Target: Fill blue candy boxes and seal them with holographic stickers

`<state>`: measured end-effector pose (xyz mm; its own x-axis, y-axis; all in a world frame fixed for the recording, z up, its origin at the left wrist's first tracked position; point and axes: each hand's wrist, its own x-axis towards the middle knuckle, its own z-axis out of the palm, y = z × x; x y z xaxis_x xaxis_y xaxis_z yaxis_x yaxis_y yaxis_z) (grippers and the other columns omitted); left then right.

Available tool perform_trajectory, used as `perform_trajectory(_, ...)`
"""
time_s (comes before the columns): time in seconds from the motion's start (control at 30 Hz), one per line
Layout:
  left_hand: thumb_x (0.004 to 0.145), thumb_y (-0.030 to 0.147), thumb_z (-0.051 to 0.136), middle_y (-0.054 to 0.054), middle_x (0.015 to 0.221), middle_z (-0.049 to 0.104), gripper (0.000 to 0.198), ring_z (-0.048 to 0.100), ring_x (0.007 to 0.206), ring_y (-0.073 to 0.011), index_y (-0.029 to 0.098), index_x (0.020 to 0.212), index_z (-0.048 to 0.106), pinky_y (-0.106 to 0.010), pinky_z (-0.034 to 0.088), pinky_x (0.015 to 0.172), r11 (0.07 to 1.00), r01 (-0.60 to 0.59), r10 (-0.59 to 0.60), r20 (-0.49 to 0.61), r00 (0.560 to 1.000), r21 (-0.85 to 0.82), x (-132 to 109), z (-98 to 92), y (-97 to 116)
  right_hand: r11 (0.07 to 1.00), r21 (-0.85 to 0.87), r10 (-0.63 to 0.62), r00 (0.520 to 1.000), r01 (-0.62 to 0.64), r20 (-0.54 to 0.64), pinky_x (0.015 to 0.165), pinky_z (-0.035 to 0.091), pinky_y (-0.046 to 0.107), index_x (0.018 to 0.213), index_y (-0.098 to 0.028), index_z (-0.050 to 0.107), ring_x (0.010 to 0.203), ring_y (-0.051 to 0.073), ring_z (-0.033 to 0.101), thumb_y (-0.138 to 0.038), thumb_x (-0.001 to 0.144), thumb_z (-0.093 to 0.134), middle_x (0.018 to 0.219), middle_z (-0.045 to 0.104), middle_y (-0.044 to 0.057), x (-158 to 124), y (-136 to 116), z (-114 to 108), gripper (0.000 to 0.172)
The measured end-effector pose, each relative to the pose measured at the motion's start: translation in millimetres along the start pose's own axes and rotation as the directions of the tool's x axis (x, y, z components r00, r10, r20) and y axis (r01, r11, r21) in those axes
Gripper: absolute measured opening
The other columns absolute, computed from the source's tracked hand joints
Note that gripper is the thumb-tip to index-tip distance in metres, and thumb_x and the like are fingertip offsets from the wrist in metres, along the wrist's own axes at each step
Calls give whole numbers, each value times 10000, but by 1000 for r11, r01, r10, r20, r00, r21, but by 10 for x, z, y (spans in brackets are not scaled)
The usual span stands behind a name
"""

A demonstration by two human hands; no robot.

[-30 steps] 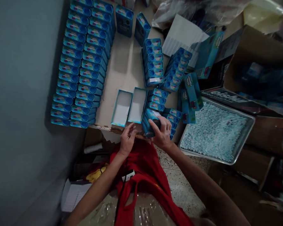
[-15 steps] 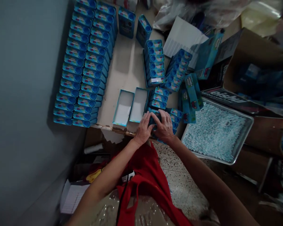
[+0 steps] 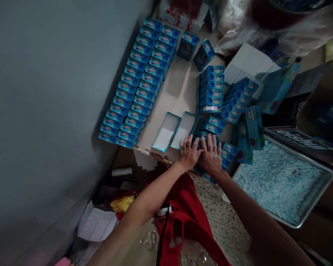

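Observation:
My left hand (image 3: pixel 189 153) lies with fingers stretched and spread at the near right corner of an open blue box (image 3: pixel 183 130) with a white inside. Beside it, my right hand (image 3: pixel 211 156) rests flat, fingers extended, on small blue packs (image 3: pixel 213 127) lined up near the table's front edge. The two thumbs nearly meet. Whatever lies under the palms is hidden. A second open box (image 3: pixel 167 131), white inside, sits just left of the first. More blue packs (image 3: pixel 229 152) stand right of my right hand.
Two long rows of blue packs (image 3: pixel 138 87) run along the wall. Further packs (image 3: pixel 212 88) stand beyond my hands. At the right, a metal tray (image 3: pixel 280 181) of pale blue-white bits sits near folded blue cartons (image 3: pixel 254 127) and a large cardboard box (image 3: pixel 313 107).
The view has swung left, so everything appears further right. My fingers, earlier curled round a blue pack, are now spread and flattened, the left hand beside the open box.

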<state>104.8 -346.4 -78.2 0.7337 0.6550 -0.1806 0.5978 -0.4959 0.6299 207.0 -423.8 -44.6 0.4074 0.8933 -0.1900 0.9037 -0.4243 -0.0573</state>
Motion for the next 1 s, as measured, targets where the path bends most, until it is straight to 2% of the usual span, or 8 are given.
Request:
perform_trajectory(0.13, 1032, 541, 544, -205, 1591, 516, 635, 438, 1527, -368, 200, 1566, 508, -579, 421, 1215, 999, -9, 11, 44, 999, -50, -32, -229, -75, 998, -27, -53, 998, 53, 25, 1248, 277, 696, 1626, -149, 415, 1620, 415, 247, -416, 905, 596, 1716, 304, 252, -18, 66, -118, 789)
perform_trajectory(0.27, 1055, 436, 535, -138, 1465, 650, 428, 493, 1494, -303, 228, 1411, 649, -553, 368, 1266, 998, -20, 8, -217, 976, -54, -398, -1075, -752, 998, -9, -59, 998, 59, 11, 1176, 325, 777, 1562, -201, 488, 1584, 465, 295, -454, 875, 672, 1679, 348, 274, -43, -120, -436, 755)
perform_trajectory(0.4, 1078, 406, 467, -138, 1386, 706, 392, 514, 1465, -302, 200, 1327, 689, -576, 308, 1282, 957, 290, -241, -567, 788, -5, -733, -2015, -1759, 909, 352, -203, 974, 224, -96, 1146, 493, 594, 1457, -245, 579, 1392, 351, 560, -407, 953, 621, 1449, 608, 196, 133, -971, -584, 531)
perform_trajectory(0.47, 1063, 442, 486, -124, 1442, 683, 409, 455, 1515, -331, 210, 1329, 691, -638, 218, 1298, 958, 281, -214, -520, 827, 52, -721, -2264, -2146, 789, 528, -329, 942, 316, -71, 1135, 527, 503, 1519, -238, 513, 1332, 297, 606, -375, 967, 626, 1419, 630, 170, 337, -1546, -490, 579)
perform_trajectory(0.57, 1051, 454, 487, -90, 1534, 620, 422, 373, 1573, -347, 246, 1365, 678, -703, 77, 1300, 983, 146, -99, -340, 935, 115, -621, -2336, -2433, 730, 609, -349, 936, 308, -56, 1187, 483, 495, 1611, -142, 376, 1418, 323, 519, -403, 846, 808, 1507, 528, 228, 683, -2266, -231, 917)
perform_trajectory(0.67, 1064, 451, 435, -79, 1576, 580, 453, 292, 1614, -339, 251, 1408, 652, -713, -10, 1298, 988, 83, -42, -285, 957, 133, -650, -2239, -2496, 773, 579, -319, 948, 257, 5, 1214, 435, 542, 1623, -102, 344, 1472, 378, 434, -405, 722, 919, 1551, 432, 278, 868, -2664, -16, 1112)
perform_trajectory(0.87, 1080, 472, 377, -68, 1555, 601, 488, 243, 1624, -340, 190, 1366, 655, -689, -66, 1300, 995, 23, 4, -266, 964, 96, -737, -2208, -2594, 863, 448, -246, 969, 232, -29, 1236, 331, 587, 1645, -136, 355, 1528, 386, 333, -293, 954, 632, 1630, 364, 255, 864, -3122, -41, 761)
perform_trajectory(1.0, 1066, 364, 451, -105, 1568, 575, 428, 269, 1607, -345, 96, 1343, 638, -687, 95, 1299, 992, -18, 55, -289, 956, 128, -669, -2336, -2609, 934, 317, -179, 984, 166, 12, 1198, 305, 608, 1696, -196, 286, 1448, 372, 381, -253, 1036, 447, 1588, 391, 249, 1026, -3357, -114, 681)
